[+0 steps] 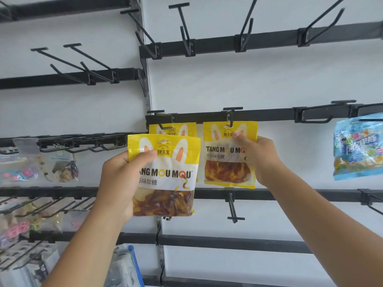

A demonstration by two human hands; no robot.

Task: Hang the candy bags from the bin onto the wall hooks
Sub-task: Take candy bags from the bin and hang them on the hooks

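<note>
Candy bag (224, 162) on hook (230, 119) sits pinched in right grip (261, 160) (left grip (117, 181) holds second bag (167, 183)).

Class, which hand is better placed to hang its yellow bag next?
Right, probably. The right hand pinches the right bag, its hang hole at a hook; the left hand holds the left bag lower, its hole off any hook.

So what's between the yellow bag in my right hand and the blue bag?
In the head view, just your right hand gripping the edge of the yellow bag, then bare white wall up to the blue bag.
</note>
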